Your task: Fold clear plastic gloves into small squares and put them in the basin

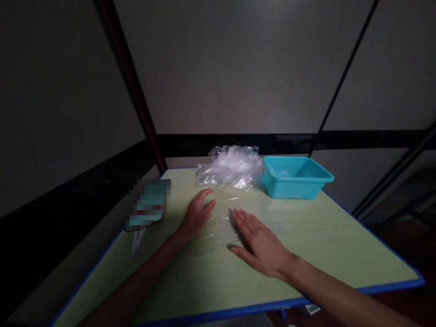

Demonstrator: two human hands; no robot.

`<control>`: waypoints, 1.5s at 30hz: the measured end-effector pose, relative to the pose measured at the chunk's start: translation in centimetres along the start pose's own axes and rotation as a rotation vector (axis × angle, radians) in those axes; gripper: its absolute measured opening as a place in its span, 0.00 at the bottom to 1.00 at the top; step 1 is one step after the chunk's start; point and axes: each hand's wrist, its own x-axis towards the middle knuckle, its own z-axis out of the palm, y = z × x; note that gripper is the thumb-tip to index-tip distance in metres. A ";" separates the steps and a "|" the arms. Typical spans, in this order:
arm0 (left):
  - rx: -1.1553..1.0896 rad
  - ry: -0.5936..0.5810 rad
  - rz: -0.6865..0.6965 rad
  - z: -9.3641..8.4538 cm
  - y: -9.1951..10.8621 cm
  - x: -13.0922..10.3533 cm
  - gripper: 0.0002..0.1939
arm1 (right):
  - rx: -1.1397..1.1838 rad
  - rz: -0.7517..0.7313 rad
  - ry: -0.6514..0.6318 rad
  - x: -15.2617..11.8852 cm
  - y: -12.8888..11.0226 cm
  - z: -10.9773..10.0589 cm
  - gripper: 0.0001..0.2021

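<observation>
A thin clear plastic bag [218,229] lies spread on the pale green table between and under my hands. My right hand [260,243] rests palm down over its right side, fingers stretched out and thumb apart. To the left, my left hand [199,211] hovers or rests by the bag's edge with thumb and fingers apart; whether it touches the film I cannot tell. Behind both hands sits a crumpled heap of clear plastic bags [235,165].
A turquoise plastic basin [293,187] stands at the back right, beside the heap. On the left edge lies a pixelated teal item [150,204] with a pale strip hanging from it. The table [340,254] has a blue rim; wall panels [231,68] rise behind it.
</observation>
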 end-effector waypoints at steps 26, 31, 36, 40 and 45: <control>-0.172 0.032 -0.091 2.1 -1.9 6.1 0.01 | 0.127 -0.082 0.203 -0.1 -0.3 -0.7 0.15; -0.257 -0.108 0.026 0.8 0.0 4.4 0.02 | 0.234 -0.018 0.246 -0.1 0.2 -0.5 0.13; -0.253 -0.184 0.109 -0.1 0.6 2.5 0.01 | 0.352 0.187 0.270 1.4 2.1 -1.2 0.20; -0.228 -0.202 0.162 0.0 0.4 1.6 0.03 | 0.347 0.145 0.209 3.9 3.6 -1.8 0.26; -0.196 -0.214 0.258 0.3 0.2 1.1 0.07 | 0.245 0.096 0.166 5.7 4.0 -1.0 0.26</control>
